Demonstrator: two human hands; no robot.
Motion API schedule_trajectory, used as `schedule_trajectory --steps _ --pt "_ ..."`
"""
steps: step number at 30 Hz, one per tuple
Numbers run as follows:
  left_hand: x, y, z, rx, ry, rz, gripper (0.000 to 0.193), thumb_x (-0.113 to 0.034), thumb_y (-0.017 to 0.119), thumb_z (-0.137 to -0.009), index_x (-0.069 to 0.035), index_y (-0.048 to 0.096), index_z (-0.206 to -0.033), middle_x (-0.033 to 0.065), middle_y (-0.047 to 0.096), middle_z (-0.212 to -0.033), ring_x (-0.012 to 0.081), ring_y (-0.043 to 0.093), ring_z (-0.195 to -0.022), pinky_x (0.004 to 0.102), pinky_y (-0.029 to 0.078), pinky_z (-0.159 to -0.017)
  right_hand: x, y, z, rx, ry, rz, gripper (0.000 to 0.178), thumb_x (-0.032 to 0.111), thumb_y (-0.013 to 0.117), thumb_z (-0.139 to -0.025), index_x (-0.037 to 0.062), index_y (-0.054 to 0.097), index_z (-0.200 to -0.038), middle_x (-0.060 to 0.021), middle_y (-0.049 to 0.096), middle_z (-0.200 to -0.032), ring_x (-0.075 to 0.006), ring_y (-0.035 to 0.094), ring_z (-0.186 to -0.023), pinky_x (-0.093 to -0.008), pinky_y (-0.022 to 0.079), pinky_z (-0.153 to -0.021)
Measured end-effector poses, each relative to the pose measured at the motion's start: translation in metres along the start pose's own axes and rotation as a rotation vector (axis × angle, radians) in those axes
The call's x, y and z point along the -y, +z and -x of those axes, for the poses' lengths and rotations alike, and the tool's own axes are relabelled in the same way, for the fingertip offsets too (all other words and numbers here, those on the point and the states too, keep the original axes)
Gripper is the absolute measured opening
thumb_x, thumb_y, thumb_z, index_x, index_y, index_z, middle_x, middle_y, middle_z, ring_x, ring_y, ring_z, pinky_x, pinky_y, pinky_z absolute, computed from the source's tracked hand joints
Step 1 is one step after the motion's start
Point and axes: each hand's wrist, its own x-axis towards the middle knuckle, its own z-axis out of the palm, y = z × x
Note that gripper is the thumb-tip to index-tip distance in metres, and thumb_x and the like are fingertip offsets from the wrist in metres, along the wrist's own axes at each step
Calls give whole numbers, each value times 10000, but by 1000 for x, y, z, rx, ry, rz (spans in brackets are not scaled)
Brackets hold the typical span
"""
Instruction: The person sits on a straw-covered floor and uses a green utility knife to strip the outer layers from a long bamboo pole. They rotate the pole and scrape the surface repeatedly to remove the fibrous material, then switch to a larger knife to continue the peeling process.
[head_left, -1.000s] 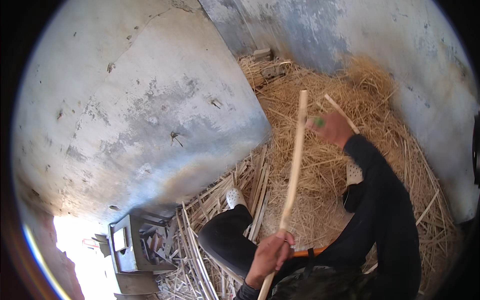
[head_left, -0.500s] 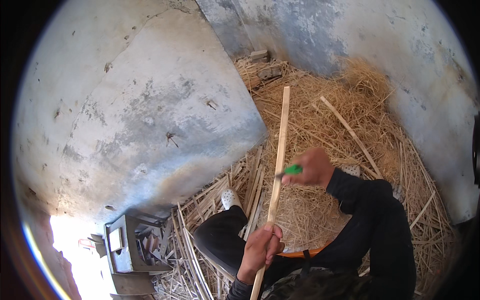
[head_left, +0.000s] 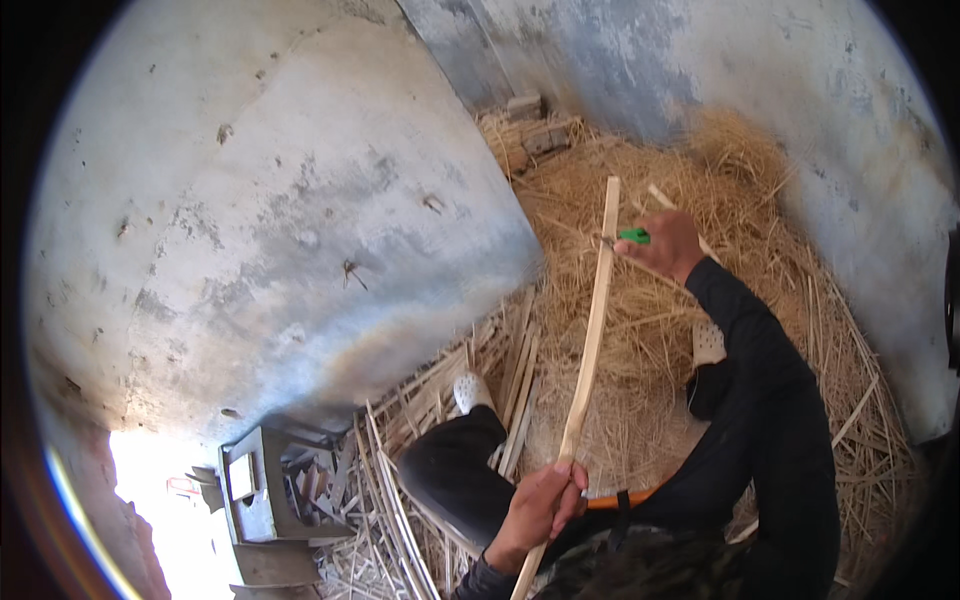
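A long, pale wooden strip (head_left: pixel 596 320) slants away from me, its near end passing beneath my left forearm. My left hand (head_left: pixel 540 508) is wrapped round its lower part. Out near the strip's far end, my right hand (head_left: pixel 668 243) grips a small green-handled tool (head_left: pixel 633 236). The tool's dark metal end lies across the strip and seems to touch it; its exact kind is too small to tell. Most of the handle is hidden in my fingers.
Curly shavings (head_left: pixel 660 320) cover the floor, with another wooden strip (head_left: pixel 706 250) partly behind my right hand. Long slats (head_left: pixel 515 375) lie left of my shoe (head_left: pixel 470 392). A wooden stool-like frame (head_left: pixel 262 490) stands lower left. Walls (head_left: pixel 300 200) rise left and behind; bricks (head_left: pixel 540 135) sit in the corner.
My right hand has slid the green-handled tool away from me along the strip, toward its far end. The strip's far end has swung a little to the right, still in my left hand.
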Motion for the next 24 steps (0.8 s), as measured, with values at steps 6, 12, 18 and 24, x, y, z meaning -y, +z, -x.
schedule_trajectory --steps 6,12,18,24 --pt "22 -9 13 77 -29 -120 400 -306 298 -1029 2 530 -921 -6 403 -441 89 336 -359 208 352 -484 -85 -10 -5 -74 594 -59 747 820 318 -804 157 334 -461 71 228 -440 -80 213 -382 -305 129 -377" --pt "2 -31 -5 -206 88 -209 405 -289 285 -1033 9 534 -918 -18 389 -444 73 325 -365 203 313 -434 48 -24 5 173 232 -281 702 779 439 -793 155 762 -795 15 449 -452 -133 401 -399 -328 322 -383" --pt "-12 -25 -25 -122 129 -138 387 -283 296 -1032 15 519 -925 -4 375 -447 79 314 -384 207 305 -446 125 -17 55 107 -243 -174 724 804 478 -743 133 534 -478 11 340 -372 -151 348 -313 -314 277 -342" --pt "-6 -21 -25 -119 89 -13 382 -281 303 -1031 20 513 -922 3 378 -455 86 310 -382 213 291 -449 112 -16 38 109 -77 -167 746 818 481 -724 124 500 -454 -1 321 -366 -159 345 -313 -349 279 -336"
